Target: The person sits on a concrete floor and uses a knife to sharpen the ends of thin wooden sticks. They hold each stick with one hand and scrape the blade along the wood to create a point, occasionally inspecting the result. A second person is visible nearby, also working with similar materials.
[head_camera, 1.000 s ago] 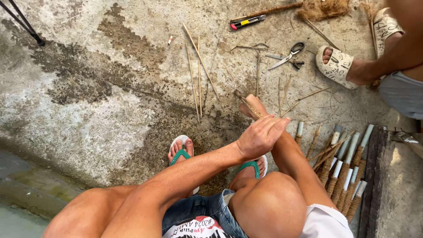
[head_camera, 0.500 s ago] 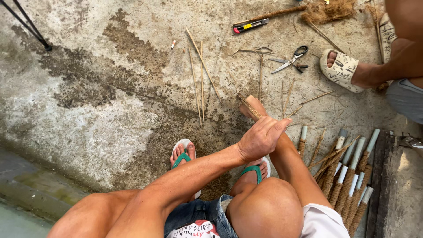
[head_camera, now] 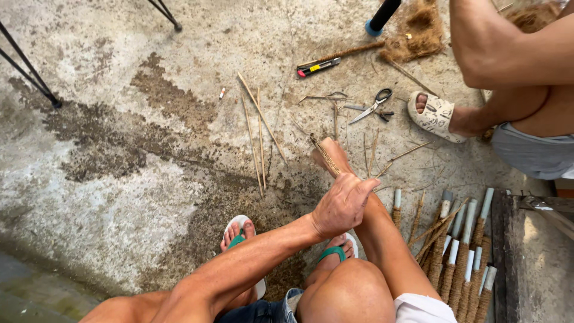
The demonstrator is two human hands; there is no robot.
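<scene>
Both hands meet just short of the scissors (head_camera: 372, 106): the left hand (head_camera: 342, 205) is closed over a thin fibre-wrapped stick (head_camera: 324, 154) slanting up-left, its far end pinched by the right hand (head_camera: 330, 154).

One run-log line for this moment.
left hand: closed over right hand | right hand: grips thin stick bundle | scissors, utility knife: on concrete floor

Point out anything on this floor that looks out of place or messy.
A cigarette butt lies on the concrete by the thin sticks, which are scattered rather than bundled. The scissors and a utility knife lie loose near the other person's sandalled foot. A clump of brown fibre is strewn at the top.
</scene>
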